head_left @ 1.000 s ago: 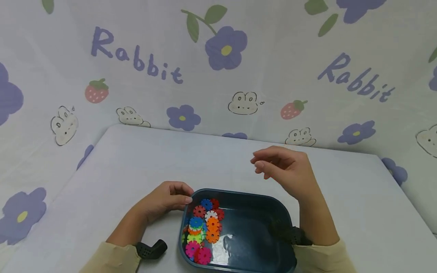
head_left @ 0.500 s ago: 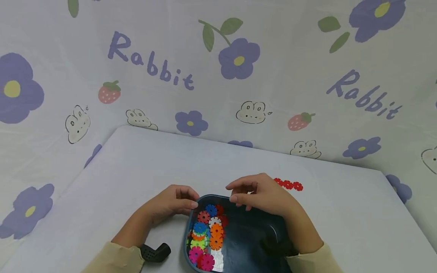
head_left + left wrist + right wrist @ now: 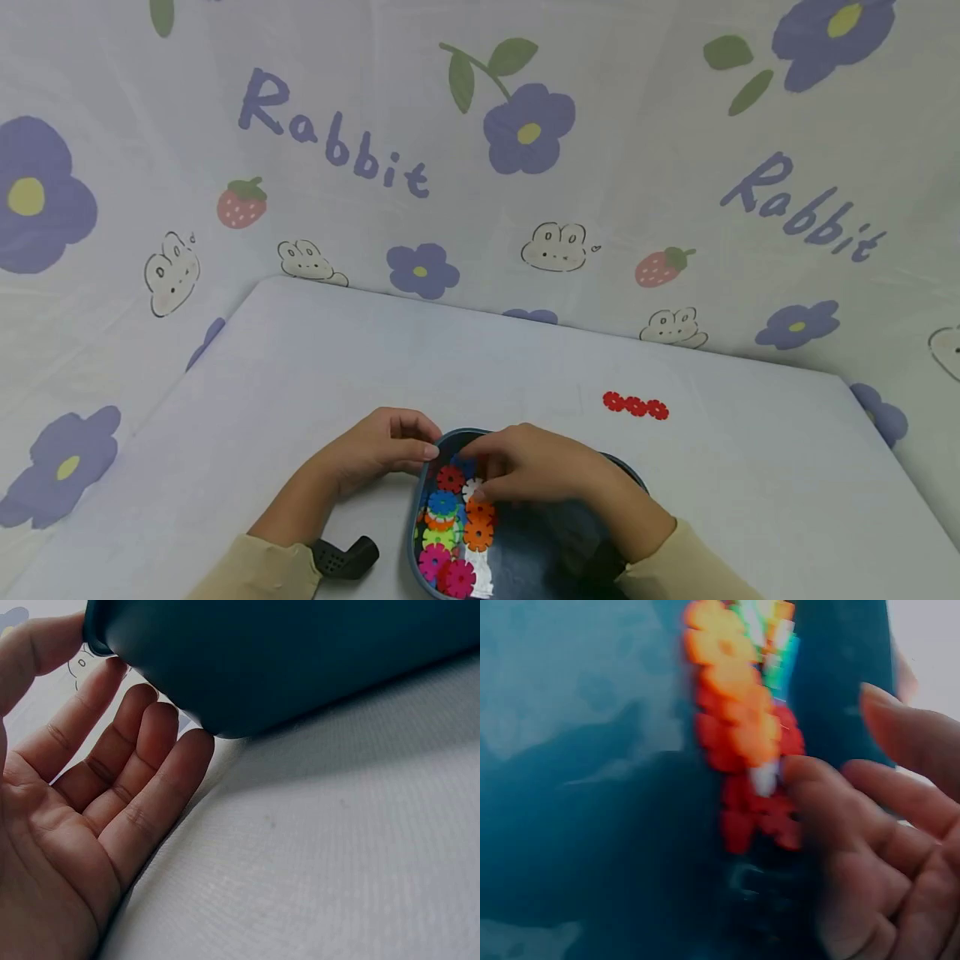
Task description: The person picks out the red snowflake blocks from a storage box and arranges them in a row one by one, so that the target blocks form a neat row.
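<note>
Ideally, pick single discs [image 3: 444,503] from the left end of the tray [image 3: 540,542] with the loosely curved, seemingly empty right hand [image 3: 528,462]; steady it where pinched by the left hand [image 3: 375,448].

"What stands behind the table from here?"

"A pale printed backdrop [image 3: 637,167] rises beyond the white tabletop [image 3: 450,358], the word "Rabbit" [image 3: 330,133] lettered across it twice in purple."

"And the rest of the print?"

"Purple flowers [image 3: 528,133] with yellow centers, green leaves [image 3: 727,52], red strawberries [image 3: 242,208] and line-drawn rabbits [image 3: 555,250], faintly creased in places. The same pattern flanks the tabletop on both sides."

"The light?"

"Soft and muted, turning the white backdrop slightly grey."
</note>
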Demonstrator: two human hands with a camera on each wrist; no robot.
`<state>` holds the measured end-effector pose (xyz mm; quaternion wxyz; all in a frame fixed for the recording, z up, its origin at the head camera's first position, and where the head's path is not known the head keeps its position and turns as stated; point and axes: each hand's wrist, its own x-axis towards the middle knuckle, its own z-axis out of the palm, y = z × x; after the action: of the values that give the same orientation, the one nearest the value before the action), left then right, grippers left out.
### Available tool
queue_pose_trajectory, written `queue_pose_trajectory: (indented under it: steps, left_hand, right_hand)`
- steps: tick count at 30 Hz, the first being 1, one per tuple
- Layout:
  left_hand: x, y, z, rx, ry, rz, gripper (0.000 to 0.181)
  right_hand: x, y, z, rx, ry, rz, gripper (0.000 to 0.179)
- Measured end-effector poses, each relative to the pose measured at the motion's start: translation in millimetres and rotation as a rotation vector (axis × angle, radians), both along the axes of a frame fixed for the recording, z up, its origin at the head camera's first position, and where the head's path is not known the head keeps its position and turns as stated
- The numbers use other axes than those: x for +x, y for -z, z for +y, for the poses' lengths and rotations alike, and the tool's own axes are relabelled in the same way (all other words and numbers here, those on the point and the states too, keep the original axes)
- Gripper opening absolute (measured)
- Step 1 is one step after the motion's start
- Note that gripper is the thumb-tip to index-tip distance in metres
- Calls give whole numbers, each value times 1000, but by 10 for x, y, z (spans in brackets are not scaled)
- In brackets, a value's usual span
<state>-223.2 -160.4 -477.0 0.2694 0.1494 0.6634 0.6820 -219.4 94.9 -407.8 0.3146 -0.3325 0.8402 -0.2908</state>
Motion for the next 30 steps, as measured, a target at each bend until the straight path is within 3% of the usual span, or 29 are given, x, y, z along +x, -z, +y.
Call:
queue_pose_trajectory:
  steps: [5,17,24,30]
  left_hand:
    - [3,-5,-3,5,-4,-4,28]
    - [-1,13,19,10,-7,-9,28]
    - [0,3,14,19,0,-8,28]
    - [7,2,13,38,1,-7,27]
  right_hand:
    - [11,74,-108,-7,-19,86,37]
    - [51,240,-244,93,-2,182,28]
    - [73,258,-291,61,27,164,15]
    - [62,295,-284,-27,65,68,9]
